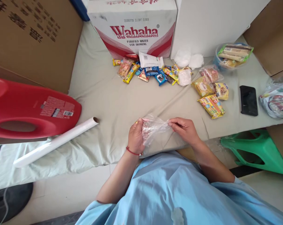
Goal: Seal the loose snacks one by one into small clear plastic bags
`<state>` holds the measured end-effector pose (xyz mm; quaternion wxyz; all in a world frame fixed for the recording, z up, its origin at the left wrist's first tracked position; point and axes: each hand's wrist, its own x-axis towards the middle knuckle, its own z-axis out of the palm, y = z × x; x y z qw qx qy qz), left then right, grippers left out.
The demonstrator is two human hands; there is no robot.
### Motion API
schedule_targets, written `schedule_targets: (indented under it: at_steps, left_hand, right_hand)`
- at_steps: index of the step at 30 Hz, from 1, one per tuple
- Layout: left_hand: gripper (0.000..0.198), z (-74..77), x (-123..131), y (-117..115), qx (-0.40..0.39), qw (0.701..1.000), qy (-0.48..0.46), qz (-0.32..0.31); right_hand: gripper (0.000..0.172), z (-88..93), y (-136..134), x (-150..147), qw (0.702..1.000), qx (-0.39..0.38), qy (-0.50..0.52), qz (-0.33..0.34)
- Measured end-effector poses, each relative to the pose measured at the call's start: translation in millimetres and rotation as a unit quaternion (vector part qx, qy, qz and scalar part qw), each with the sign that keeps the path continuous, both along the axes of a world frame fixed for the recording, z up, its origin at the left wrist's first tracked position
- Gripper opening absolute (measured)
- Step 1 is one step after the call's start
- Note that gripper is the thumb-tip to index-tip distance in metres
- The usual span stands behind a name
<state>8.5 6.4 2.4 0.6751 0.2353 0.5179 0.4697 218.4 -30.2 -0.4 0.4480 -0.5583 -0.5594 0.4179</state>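
A clear plastic bag (156,125) with something reddish inside is stretched between my two hands, just above the front edge of the cloth-covered surface. My left hand (136,134), with a red string bracelet at the wrist, is closed on the filled end. A small yellow bit shows by its fingers, too small to name. My right hand (184,129) pinches the bag's gathered, twisted end. Beyond my hands lies a row of wrapped snacks (152,71). More packaged snacks (211,106) lie to the right, past my right hand.
A Wahaha box (136,31) stands at the back. At left are a red jug (33,109) and a white roll (59,142). To the right are a black phone (249,100), a plastic tub (232,57), a filled plastic bag (277,100) and a green stool (260,151).
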Motion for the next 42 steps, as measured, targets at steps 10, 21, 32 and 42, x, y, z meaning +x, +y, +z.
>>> schedule_targets:
  at_steps: [10, 21, 32, 42]
  left_hand:
    - [0.039, -6.6, -12, 9, 0.072, 0.991, 0.037, 0.108]
    - [0.048, -3.4, -2, 6, 0.097, 0.987, 0.054, 0.115]
    - [0.048, -5.0, 7, 6, 0.095, 0.988, 0.044, 0.114]
    - [0.056, -10.4, 6, 13, 0.105, 0.976, 0.114, 0.154]
  right_hand:
    - [0.015, 19.7, -4, 38, 0.990, 0.116, -0.078, 0.015]
    - [0.072, 8.3, -10, 16, 0.942, -0.204, 0.262, 0.049]
    - [0.068, 3.2, 1, -5, 0.945, -0.174, 0.248, 0.126]
    - [0.039, -9.2, -3, -55, 0.945, -0.206, 0.245, 0.070]
